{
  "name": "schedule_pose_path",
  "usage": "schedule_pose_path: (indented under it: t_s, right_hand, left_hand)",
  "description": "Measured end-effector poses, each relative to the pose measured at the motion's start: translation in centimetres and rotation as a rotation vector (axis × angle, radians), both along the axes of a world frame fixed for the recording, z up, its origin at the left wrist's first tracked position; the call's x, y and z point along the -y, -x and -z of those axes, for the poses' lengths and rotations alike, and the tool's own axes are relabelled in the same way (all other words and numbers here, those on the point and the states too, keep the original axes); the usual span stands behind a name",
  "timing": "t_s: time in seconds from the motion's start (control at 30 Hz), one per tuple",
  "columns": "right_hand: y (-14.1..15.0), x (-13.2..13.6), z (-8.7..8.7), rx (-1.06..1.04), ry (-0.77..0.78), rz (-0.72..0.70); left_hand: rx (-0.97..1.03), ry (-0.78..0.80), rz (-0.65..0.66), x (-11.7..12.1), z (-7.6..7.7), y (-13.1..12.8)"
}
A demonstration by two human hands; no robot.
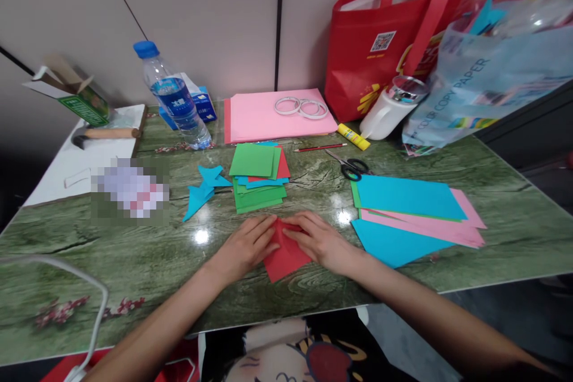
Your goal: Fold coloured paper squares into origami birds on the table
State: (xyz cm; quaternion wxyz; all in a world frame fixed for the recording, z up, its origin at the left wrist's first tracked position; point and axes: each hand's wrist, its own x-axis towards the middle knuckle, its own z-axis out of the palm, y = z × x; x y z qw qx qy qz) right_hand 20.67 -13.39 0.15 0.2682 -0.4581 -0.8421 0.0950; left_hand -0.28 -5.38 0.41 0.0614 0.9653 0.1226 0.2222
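A red sheet of paper (287, 258) lies on the table near its front edge, partly folded, with one corner pointing toward me. My left hand (248, 245) grips its left side, fingers bent and pressed on the paper. On the opposite side, my right hand (326, 245) holds the upper right part, with its fingertips close to those of the left. The fingers hide some of the folds. Just beyond the hands is a stack of green, blue and red paper squares (252, 161). Folded blue paper shapes (200, 196) sit left of that stack.
To the right lie blue sheets (409, 197), pink strips (465, 233) and black scissors (351, 168). Behind are a pencil (320, 147), a glue stick (353, 136), pink paper (255, 116) with tape rolls (287, 106), a water bottle (176, 101), a white mug (385, 112), a red bag (358, 54) and a hammer (110, 133).
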Motion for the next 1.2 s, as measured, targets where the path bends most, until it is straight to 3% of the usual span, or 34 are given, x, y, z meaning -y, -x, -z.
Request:
schedule_pose_path:
  t_s: [0.2,0.4,0.73,1.03,1.2]
  right_hand:
    - [0.1,0.0,0.0,-0.008,0.008,0.004]
    - [0.0,0.1,0.2,0.109,0.025,0.031]
    - [-0.2,1.1,-0.9,0.301,-0.036,0.071]
    - [-1.0,4.2,-0.6,0.31,-0.041,0.187]
    - [-0.9,4.5,-0.4,0.362,-0.047,0.23]
  left_hand:
    - [-0.076,-0.033,0.015,0.0,0.6,-0.1]
    - [-0.156,0.037,0.011,0.0,0.9,-0.3]
    - [-0.188,-0.022,-0.17,0.5,-0.4,-1.4]
    - [-0.233,-0.023,-0.179,1.0,-0.7,-0.7]
    - [-0.24,-0.022,-0.162,1.4,-1.2,-0.2]
